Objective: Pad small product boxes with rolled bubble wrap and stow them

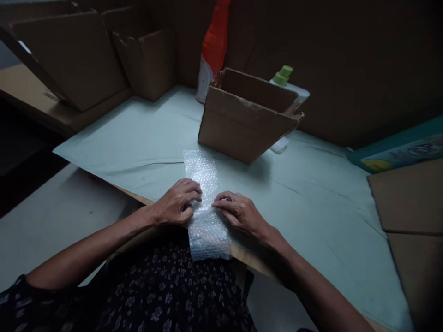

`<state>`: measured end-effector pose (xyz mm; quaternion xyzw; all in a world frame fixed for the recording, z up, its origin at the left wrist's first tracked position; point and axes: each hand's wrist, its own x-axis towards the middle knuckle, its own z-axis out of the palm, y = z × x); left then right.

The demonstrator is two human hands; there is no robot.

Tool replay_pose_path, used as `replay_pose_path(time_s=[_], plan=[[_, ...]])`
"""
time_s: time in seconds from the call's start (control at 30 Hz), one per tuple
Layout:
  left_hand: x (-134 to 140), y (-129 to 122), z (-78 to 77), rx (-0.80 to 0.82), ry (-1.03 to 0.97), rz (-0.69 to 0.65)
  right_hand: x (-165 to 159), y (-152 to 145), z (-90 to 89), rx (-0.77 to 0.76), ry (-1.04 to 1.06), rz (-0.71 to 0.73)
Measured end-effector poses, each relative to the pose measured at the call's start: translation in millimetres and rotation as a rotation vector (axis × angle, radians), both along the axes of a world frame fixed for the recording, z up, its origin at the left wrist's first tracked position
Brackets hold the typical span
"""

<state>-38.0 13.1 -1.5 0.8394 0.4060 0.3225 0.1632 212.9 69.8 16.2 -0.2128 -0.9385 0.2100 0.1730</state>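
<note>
A long strip of clear bubble wrap [203,177] lies across the front edge of the table, its near end hanging over toward my lap. My left hand [178,201] rests at the strip's left side, fingers curled onto it and thumb bent in at the edge. From the right, my right hand [240,212] pinches the strip's right edge between thumb and fingertips. A faint reddish tint shows through the lower part of the wrap; what causes it I cannot tell.
Beyond the wrap stands an open cardboard box [242,122]. Behind it are an orange-and-white bottle [214,46] and a green-capped container [283,75]. More cardboard boxes [69,55] stand back left. A teal package [401,147] and cardboard [411,198] lie right, on the pale-covered table [321,216].
</note>
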Motion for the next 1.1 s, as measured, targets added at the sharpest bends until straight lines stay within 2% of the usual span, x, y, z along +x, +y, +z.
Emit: replay_pose_path(time_s=[0.13,0.3,0.4,0.5,0.67,0.8,0.9,1.0,1.1], plan=[[-3.9,-9.3,1.7,-0.008,0.028,-0.025,-2.2,-2.9,-2.3,-0.01,0.03,0.027],[-9.8,-20.0,-1.9,-0.066,0.024,0.0,-8.5,-7.4,2.3,-0.017,0.149,-0.072],[-12.9,-20.9,-5.4,-0.074,0.01,0.033,-15.1,-9.5,-2.6,-0.011,0.081,-0.026],[-15.9,-20.3,-7.4,-0.061,0.061,0.01,-16.6,-10.1,-5.9,-0.015,-0.019,0.026],[-20.6,-32.2,1.6,-0.04,0.157,-0.01,8.7,-19.8,11.2,-0.022,-0.148,0.031],[-23.9,-55.0,10.5,-0.03,0.322,-0.064,36.7,-46.7,21.0,0.092,-0.214,0.083],[-21.8,-68.5,6.0,0.001,0.389,-0.124,39.5,-67.7,16.5,0.188,-0.227,0.129],[-13.7,-74.3,-3.2,0.098,0.384,-0.136,30.4,-76.5,9.0,0.195,-0.237,0.164],[-2.0,-73.7,-4.8,0.132,0.256,-0.052,25.9,-73.9,6.1,0.174,-0.183,0.137]])
